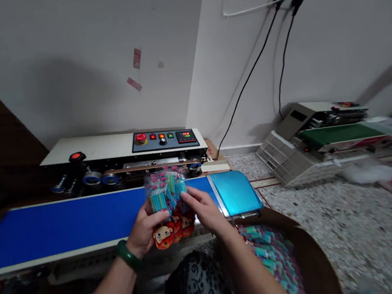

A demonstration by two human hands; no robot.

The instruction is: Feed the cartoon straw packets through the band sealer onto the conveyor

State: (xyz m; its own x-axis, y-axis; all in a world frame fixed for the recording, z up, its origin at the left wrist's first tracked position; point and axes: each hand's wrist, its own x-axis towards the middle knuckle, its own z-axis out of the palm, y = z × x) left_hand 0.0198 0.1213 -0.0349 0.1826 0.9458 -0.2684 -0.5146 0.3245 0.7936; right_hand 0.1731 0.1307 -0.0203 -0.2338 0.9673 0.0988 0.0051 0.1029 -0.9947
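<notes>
We sit at a blue belt (57, 229) in a white-walled room, speckled floor (347, 222) beside us. Our left hand (144, 231) and right hand (205, 209) — fingers curled — both grip one packet (170, 205).

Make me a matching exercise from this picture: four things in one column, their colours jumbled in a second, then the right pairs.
Things
1. conveyor belt
2. bracelet on the left hand
3. emergency button on the sealer
4. cables on the wall

Colours
A. black
B. red
C. blue
D. green

Pairs: 1-C, 2-D, 3-B, 4-A
</notes>
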